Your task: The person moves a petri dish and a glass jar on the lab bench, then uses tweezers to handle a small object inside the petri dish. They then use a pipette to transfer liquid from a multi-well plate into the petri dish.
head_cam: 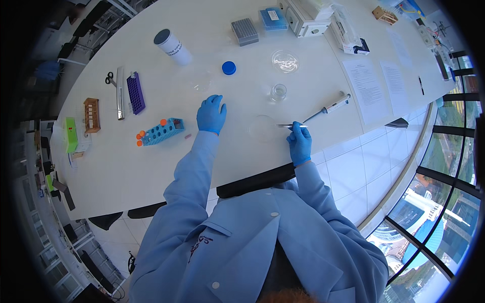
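Note:
My right hand, in a blue glove, grips metal tweezers. Their tips point left, over the right edge of a clear petri dish. In its blue glove, my left hand is over the table with nothing in it, thumb apart from the fingers. Just beyond its fingertips lies a clear, faint dish or lid. Between and beyond the hands stands an open glass jar. A blue screw cap sits farther left. Another petri dish lies behind the jar. A micropipette rests right of my right hand.
Left are a blue tube rack with orange-capped tubes, a purple rack, a foil roll and scissors. Pipette tip boxes and a white canister stand behind. Printed sheets lie right.

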The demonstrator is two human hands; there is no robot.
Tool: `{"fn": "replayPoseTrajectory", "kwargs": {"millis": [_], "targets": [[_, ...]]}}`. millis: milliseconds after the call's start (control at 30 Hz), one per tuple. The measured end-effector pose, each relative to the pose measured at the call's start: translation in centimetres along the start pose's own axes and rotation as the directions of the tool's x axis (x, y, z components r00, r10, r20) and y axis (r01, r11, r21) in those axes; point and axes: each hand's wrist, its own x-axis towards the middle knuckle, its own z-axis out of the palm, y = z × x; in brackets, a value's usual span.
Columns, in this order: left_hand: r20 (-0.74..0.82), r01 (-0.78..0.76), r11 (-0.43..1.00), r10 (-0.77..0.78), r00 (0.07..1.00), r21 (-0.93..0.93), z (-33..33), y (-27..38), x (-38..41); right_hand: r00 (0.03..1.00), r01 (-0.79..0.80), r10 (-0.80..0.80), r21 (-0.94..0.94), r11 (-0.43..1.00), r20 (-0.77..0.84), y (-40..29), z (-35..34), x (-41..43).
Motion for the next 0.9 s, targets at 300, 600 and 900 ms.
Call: {"fn": "replayPoseTrajectory", "kwargs": {"millis": [300, 600, 900], "targets": [[0.198, 0.228, 0.950, -0.186, 0.962, -0.215, -3.1, 3.5, -19.2, 0.971, 0.213, -0.153, -0.375, 0.902, 0.184, -2.3, 6.7, -2.2], [-0.074, 0.388, 0.921, -0.388, 0.919, -0.025, -4.2, -10.0, -16.5, 0.926, 0.209, -0.057, -0.383, 0.900, 0.374, 1.6, 15.1, -5.0], [0.034, 0.290, 0.956, -0.289, 0.957, -0.047, -3.2, -11.9, -13.6, 0.928, 0.191, -0.032, -0.399, 0.897, 0.372, 5.1, 16.9, -6.9]]}}
